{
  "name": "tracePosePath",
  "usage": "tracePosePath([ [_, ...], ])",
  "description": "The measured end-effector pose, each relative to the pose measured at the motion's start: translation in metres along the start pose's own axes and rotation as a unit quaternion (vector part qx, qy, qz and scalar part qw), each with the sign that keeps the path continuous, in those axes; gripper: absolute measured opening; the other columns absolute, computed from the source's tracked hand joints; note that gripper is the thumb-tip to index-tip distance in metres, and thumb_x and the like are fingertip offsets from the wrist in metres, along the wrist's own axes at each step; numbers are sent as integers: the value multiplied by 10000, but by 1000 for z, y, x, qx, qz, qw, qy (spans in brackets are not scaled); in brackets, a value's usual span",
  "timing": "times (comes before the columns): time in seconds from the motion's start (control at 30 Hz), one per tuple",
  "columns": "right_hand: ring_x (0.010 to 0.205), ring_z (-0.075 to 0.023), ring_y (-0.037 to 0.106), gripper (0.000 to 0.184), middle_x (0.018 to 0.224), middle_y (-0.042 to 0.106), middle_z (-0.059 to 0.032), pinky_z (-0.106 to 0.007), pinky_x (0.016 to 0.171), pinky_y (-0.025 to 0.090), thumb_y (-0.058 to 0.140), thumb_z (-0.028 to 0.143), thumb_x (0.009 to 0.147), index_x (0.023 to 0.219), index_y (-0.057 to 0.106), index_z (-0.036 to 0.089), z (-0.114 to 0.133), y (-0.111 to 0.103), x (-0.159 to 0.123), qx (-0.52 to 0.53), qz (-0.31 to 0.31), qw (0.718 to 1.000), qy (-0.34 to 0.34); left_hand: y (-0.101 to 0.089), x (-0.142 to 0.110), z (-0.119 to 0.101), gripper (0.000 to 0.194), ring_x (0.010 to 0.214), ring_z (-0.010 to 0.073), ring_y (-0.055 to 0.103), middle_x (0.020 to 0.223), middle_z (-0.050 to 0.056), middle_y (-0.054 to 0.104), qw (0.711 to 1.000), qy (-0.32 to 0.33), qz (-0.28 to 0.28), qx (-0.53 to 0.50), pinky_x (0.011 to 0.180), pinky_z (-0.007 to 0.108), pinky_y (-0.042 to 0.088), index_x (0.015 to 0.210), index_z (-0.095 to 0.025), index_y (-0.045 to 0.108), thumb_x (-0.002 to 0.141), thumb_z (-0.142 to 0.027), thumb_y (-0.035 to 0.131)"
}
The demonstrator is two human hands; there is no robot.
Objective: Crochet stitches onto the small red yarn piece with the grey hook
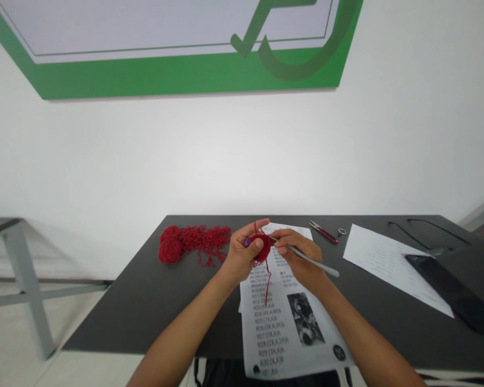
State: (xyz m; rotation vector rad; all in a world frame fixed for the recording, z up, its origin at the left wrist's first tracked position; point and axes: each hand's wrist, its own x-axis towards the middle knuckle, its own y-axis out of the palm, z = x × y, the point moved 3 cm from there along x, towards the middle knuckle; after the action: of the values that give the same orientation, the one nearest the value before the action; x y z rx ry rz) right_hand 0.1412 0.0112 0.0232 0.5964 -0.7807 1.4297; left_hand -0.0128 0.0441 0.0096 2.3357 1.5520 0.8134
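Note:
My left hand pinches a small round piece of red crochet, its index finger raised with red yarn running over it. A purple stitch marker shows at the left side of the piece. In my right hand is a crochet hook with a grey handle, its tip at the crochet's right edge. A loose yarn tail hangs from the piece over a printed pattern sheet. To the left, a ball of red yarn lies beside a tangle of loose yarn.
On the dark table, red-handled thread snips and a small metal ring lie behind my right hand. A second paper sheet, a black phone and eyeglasses are at the right. A white wall stands behind.

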Motion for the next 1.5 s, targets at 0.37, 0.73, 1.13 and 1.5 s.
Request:
tracePosePath([
  [0.37, 937, -249, 784, 184, 1064, 814, -50, -399, 811, 642, 682, 438, 920, 870, 714, 264, 0, 1, -8, 42, -10, 996, 73, 0, -1, 0, 541, 400, 45, 484, 662, 3, 692, 995, -49, 32, -75, 386, 150, 316, 1099, -177, 712, 704, -509, 876],
  [0.73, 815, -240, 766, 247, 983, 799, -72, -456, 791, 635, 649, 459, 934, 820, 620, 242, -7, 18, -11, 277, -16, 950, 142, 3, -4, -2, 456, 432, 50, 462, 541, -41, 552, 977, -118, 46, -170, 366, 118, 286, 928, -184, 723, 616, -438, 938],
  [1.13, 691, -139, 650, 229, 793, 718, 7, -281, 670, 567, 745, 480, 863, 820, 722, 256, -29, 17, -9, 304, -131, 922, 203, 7, 3, -17, 309, 633, 155, 659, 786, 53, 769, 942, 59, 3, 332, 561, 244, 538, 1009, -149, 803, 745, -309, 810],
  [1.5, 766, -182, 681, 233, 797, 726, -8, -308, 701, 542, 639, 432, 945, 836, 715, 241, -6, 1, -5, -4, -134, 987, 91, 9, 2, -12, 349, 658, 175, 653, 790, 83, 774, 930, 52, 0, 363, 606, 285, 538, 1069, -120, 793, 753, -269, 767],
])
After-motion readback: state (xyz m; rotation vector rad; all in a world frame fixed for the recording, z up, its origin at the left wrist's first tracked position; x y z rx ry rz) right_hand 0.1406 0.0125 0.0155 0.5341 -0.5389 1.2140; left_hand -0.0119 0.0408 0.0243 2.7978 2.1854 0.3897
